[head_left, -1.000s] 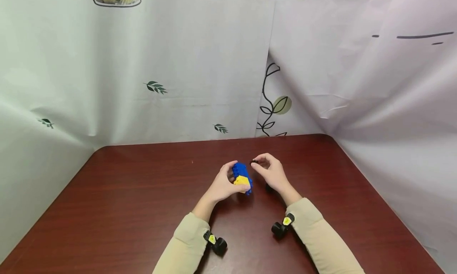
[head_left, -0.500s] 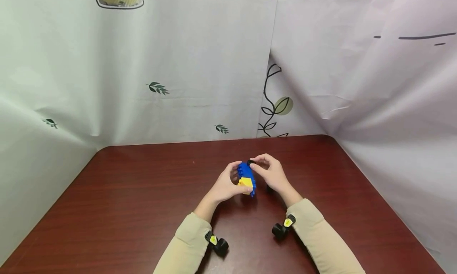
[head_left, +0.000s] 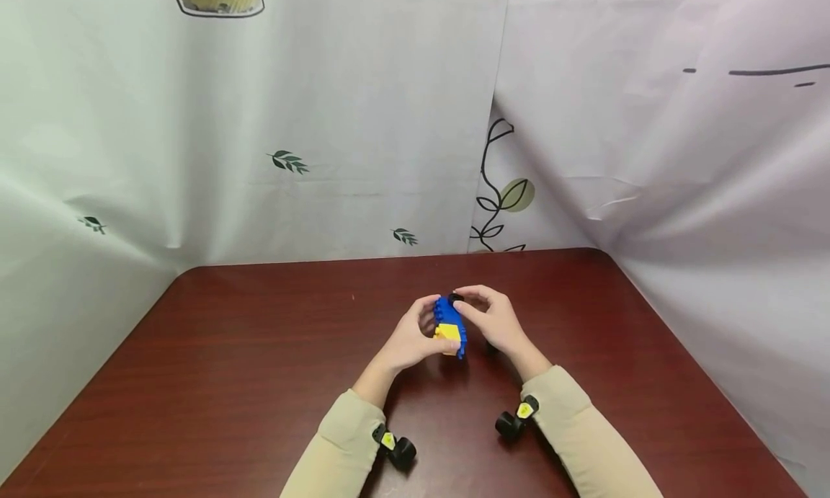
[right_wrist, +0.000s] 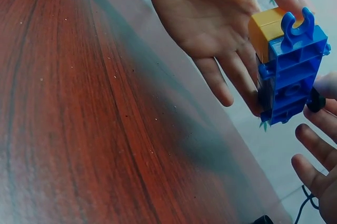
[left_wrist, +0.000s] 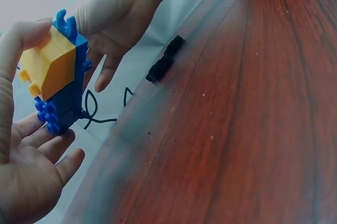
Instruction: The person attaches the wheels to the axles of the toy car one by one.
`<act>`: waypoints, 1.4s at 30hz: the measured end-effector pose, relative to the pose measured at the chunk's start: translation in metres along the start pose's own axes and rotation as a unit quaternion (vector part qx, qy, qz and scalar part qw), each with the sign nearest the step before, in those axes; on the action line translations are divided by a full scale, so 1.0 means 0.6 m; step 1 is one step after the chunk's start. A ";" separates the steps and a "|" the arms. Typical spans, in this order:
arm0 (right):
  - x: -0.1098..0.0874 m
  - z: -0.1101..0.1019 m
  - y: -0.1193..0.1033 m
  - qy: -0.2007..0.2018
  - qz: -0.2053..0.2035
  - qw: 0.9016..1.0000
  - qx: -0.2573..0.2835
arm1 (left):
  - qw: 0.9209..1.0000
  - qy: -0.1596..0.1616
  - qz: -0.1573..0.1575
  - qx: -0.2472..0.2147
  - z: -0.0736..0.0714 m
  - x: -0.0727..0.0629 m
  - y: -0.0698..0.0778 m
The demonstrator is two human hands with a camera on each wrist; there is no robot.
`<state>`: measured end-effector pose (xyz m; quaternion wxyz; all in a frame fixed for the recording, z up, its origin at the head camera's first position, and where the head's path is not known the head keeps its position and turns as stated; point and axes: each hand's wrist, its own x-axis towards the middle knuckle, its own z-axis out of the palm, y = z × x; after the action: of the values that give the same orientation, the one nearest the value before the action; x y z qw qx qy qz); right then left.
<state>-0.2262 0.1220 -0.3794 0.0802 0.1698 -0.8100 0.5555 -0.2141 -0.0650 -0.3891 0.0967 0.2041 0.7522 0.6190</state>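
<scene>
A blue toy vehicle body (head_left: 449, 314) with a yellow sloped brick (head_left: 447, 332) on it is held above the table by my left hand (head_left: 407, 341), thumb on the yellow brick and fingertips at the far end. My right hand (head_left: 498, 323) pinches a small black toy wheel (head_left: 456, 297) against the body's far right side. In the right wrist view the wheel (right_wrist: 316, 100) sits at the long edge of the blue body (right_wrist: 295, 71), whose ribbed underside and hook-shaped coupling (right_wrist: 297, 29) show. Whether the wheel is seated on its peg I cannot tell.
More black wheels (left_wrist: 167, 59) lie on the dark red-brown table (head_left: 272, 354), partly hidden by the right wrist in the head view. A white printed curtain (head_left: 363, 123) hangs behind the table. Black wrist cameras (head_left: 402, 452) hang off both sleeves.
My left hand has carried the blue body to the right, up to the wheel in my right hand. Wheel and body, apart a second ago, now meet at the far right corner.
</scene>
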 end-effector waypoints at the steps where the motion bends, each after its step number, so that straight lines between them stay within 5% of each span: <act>1: 0.000 0.000 0.000 0.000 0.001 1.000 -0.002 | 1.000 0.000 -0.001 0.001 0.000 0.003 -0.005; 9: 0.000 0.000 -0.003 0.007 0.011 1.000 0.006 | 1.000 0.018 -0.001 0.004 0.000 0.023 -0.051; 18: 0.018 0.006 0.037 0.064 0.077 0.990 0.103 | 0.999 0.004 0.010 0.034 0.012 0.015 -0.021; 32: 0.017 0.009 0.041 -0.046 0.199 0.954 0.218 | 0.995 0.043 0.045 0.082 0.019 0.013 -0.033; 42: 0.019 0.013 0.042 -0.035 0.209 0.945 0.250 | 0.991 0.047 0.043 0.113 0.021 0.015 -0.036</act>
<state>-0.2456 0.1209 -0.4008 -0.1113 0.0311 -0.6647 0.7381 -0.2214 -0.0533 -0.4118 0.0106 0.2170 0.8117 0.5421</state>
